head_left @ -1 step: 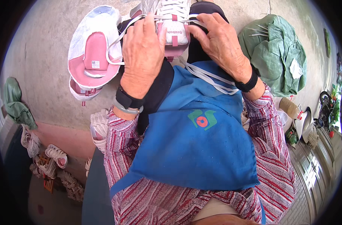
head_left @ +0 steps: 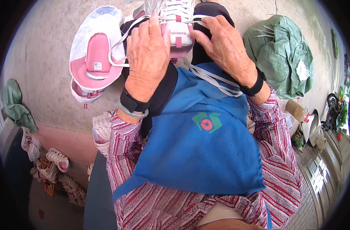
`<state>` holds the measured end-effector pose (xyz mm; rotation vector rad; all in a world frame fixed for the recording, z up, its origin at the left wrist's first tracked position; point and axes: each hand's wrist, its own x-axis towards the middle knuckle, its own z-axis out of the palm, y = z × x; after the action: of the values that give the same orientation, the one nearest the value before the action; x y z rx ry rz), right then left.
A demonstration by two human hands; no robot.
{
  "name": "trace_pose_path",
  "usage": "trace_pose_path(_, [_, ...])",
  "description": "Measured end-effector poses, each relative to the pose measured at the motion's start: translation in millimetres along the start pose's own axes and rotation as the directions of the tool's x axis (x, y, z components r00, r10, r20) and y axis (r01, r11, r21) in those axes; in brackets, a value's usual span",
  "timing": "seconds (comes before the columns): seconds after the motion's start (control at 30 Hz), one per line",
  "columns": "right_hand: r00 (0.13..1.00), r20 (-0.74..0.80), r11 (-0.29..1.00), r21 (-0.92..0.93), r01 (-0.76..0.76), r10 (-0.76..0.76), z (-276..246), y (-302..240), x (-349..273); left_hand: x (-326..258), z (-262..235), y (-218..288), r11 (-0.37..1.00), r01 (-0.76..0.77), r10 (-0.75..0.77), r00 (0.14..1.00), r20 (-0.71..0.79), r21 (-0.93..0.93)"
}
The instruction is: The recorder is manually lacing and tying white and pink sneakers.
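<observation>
A white and pink sneaker upper (head_left: 181, 27) lies between my knees at the top edge, its tongue toward me and white lacing across it. My left hand (head_left: 148, 57) is closed on a white shoelace (head_left: 119, 43) at the upper's left side; the lace loops down beside my wrist. At the right side, my right hand (head_left: 229, 50) pinches the other lace end near the eyelets, its thumb apart from the fingers. The fingertips of both hands are partly hidden. A bundle of loose white laces (head_left: 215, 80) rests over my blue apron (head_left: 198, 153).
To the left, stacked white and pink shoe uppers (head_left: 83, 50) lie on the concrete floor (head_left: 48, 69). A stuffed green sack (head_left: 280, 57) stands at the right. More bundled uppers (head_left: 58, 159) sit at lower left, near a green cloth (head_left: 17, 105).
My left hand has shifted slightly right, and my right thumb has moved a little toward the upper. The sneaker upper and loose laces stay in place.
</observation>
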<state>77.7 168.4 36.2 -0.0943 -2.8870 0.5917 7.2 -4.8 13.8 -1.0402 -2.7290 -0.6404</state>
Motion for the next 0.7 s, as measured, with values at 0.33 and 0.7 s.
trace_pose_path(0.33, [0.993,0.087,0.982,-0.176,-0.069,0.086,21,-12,0,13,13,-11,0.999,0.004,0.001,0.996,0.084,-0.052])
trace_pose_path(0.7, [0.996,-0.037,0.996,-0.046,-0.081,0.079,25,11,11,20,11,-12,0.973,0.160,-0.166,0.986,-0.018,-0.168])
